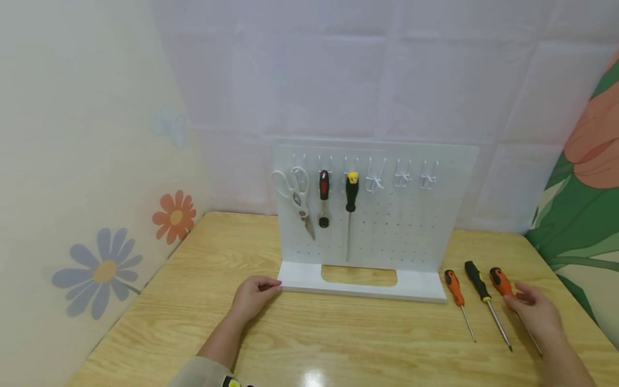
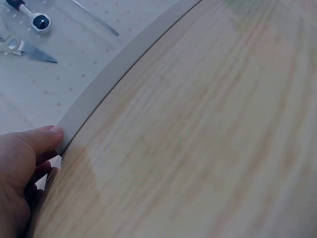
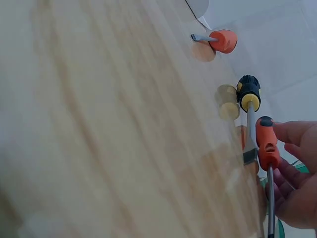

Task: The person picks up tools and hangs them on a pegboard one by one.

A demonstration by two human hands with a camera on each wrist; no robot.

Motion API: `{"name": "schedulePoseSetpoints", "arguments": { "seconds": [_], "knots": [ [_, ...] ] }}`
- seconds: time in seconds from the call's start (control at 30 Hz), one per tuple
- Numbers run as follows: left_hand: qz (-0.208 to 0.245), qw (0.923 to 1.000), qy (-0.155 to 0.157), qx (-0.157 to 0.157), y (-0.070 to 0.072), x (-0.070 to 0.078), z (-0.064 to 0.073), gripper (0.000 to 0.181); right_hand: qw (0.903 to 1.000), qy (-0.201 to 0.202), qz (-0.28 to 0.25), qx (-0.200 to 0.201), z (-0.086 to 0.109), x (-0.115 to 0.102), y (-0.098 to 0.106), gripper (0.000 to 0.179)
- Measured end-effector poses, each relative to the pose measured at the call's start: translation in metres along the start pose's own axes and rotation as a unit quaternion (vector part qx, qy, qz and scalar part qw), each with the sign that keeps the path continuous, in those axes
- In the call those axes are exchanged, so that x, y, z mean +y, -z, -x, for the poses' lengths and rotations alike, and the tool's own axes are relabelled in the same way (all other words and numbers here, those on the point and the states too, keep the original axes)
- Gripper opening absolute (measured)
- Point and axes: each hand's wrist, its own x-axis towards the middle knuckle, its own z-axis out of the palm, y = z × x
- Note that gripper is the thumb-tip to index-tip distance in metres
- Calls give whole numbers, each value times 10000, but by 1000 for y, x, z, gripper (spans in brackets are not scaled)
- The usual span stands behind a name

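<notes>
Your left hand (image 1: 251, 299) pinches the white stand (image 1: 300, 277), your right hand (image 1: 539, 317) the outer orange screwdriver (image 1: 501, 282), likely stiff and light: hold its fat handle (image 3: 268, 146)

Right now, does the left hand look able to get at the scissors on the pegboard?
Probably yes. The scissors hang near the left edge of the pegboard, above and beyond the left hand, and nothing visible blocks the way. The hand would likely first release the base.
</notes>
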Motion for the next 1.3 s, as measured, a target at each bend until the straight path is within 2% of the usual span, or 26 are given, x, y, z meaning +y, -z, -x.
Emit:
{"name": "schedulePoseSetpoints", "arguments": {
  "seconds": [0.2,0.43,0.73,1.0,1.13,1.3],
  "knots": [
    [12,10000,3,-7,0,-1,-1,9,9998,-124,144,-50,-4,4,-5,67],
    [-1,10000,-12,14,-1,-2,-1,8,9989,-41,467,47,-4,3,-8,61],
    [-19,10000,-14,5,0,0,0,9,9992,-291,255,122,-1,0,-10,60],
    [-88,10000,-17,9,0,0,-1,9,9990,-357,18,261,0,-4,-10,60],
    [-72,10000,-28,10,0,-1,-1,9,9993,-178,-12,317,4,-10,-10,60],
    [-87,10000,-40,4,0,-1,-2,8,9983,98,8,574,8,-16,-11,58]
  ]
}}
